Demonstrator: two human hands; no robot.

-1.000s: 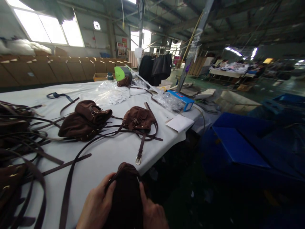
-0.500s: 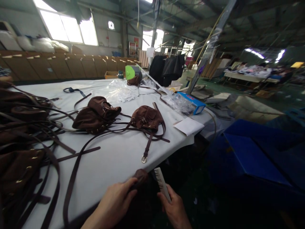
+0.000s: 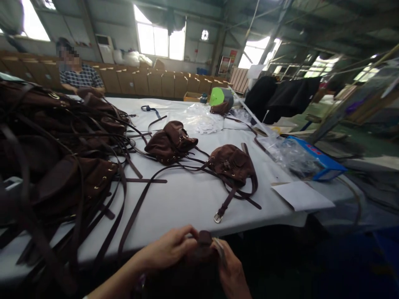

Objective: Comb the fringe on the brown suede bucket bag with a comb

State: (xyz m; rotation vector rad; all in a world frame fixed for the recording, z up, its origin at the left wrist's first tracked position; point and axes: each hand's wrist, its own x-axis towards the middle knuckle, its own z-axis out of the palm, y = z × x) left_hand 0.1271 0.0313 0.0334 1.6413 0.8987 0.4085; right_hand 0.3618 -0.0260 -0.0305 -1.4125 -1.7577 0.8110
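At the table's near edge, my left hand (image 3: 170,248) is closed on a brown bag piece (image 3: 205,238); most of that piece is lost in shadow below. My right hand (image 3: 231,265) grips a thin pale strip with a comb-like edge (image 3: 220,248), now seen nearly edge-on, close against the brown piece. Just beyond my hands lies a small brown backpack (image 3: 232,164), its buckled strap (image 3: 222,209) pointing toward me. To its left is another brown backpack (image 3: 171,143).
Many brown bags with tangled straps (image 3: 77,178) are heaped on the left of the white table (image 3: 174,203). A blue box (image 3: 324,160), plastic bags (image 3: 288,155) and a white sheet (image 3: 302,195) lie right. A person in a checked shirt (image 3: 81,78) is behind the heap.
The view has turned left, bringing a person into sight. My right hand has brought the pale strip up against the brown piece in my left hand.
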